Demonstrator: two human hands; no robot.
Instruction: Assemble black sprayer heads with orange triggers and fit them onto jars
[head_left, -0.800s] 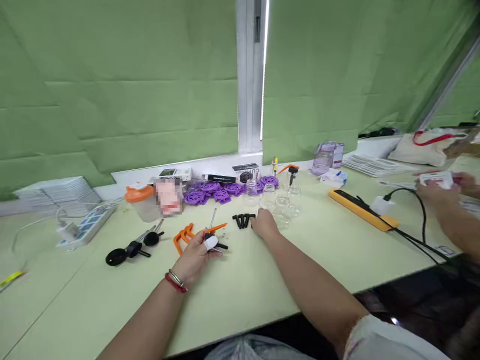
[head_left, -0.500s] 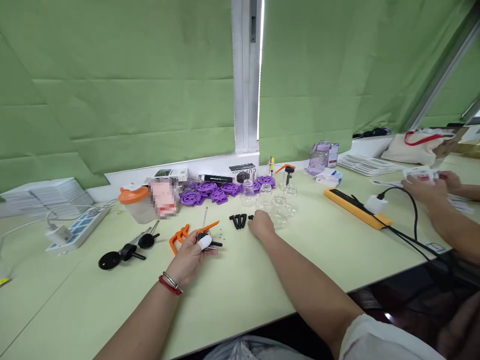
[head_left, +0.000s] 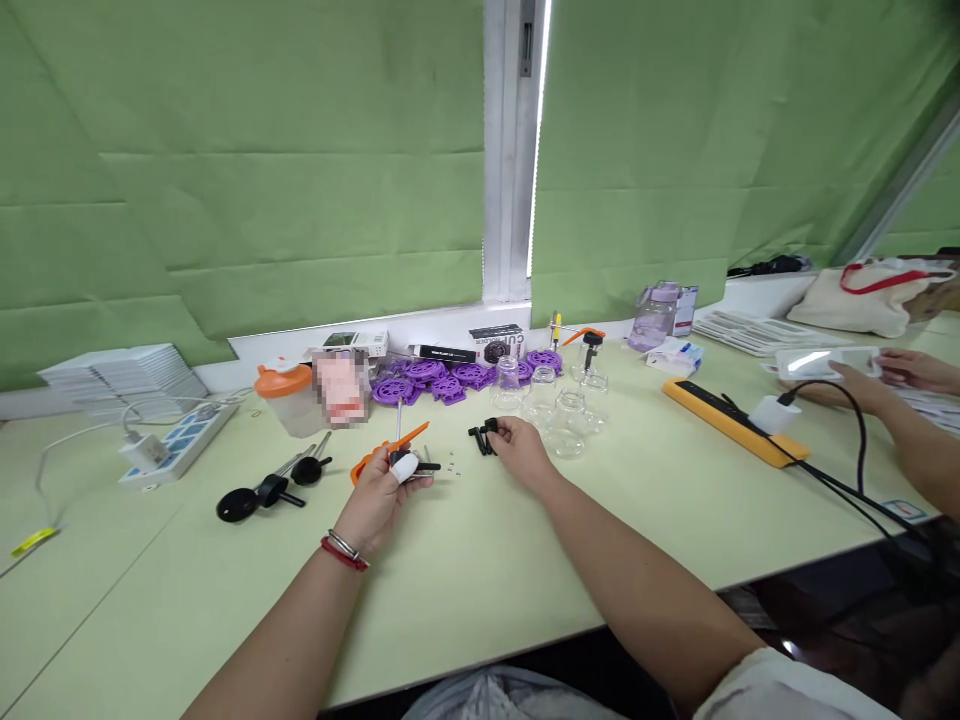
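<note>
Left of centre in the lower half of the frame, three round-headed black plastic parts with metal stems lie on the pale green tabletop. Nearer the middle, the left hand grips a black plastic part with a short bar-like handle; a pointed orange plastic strip juts up beside it, whether held too I cannot tell. Several tiny silvery metal bits lie just right of these fingers, and a low sweep of the hand could scatter them. At the frame's centre, the right hand pinches a small black plastic piece against close-lying short black plastic rods, so a hasty pull might drag these along. Beyond its knuckles, clear rounded jars could tip if the wrist swung rightward.
</note>
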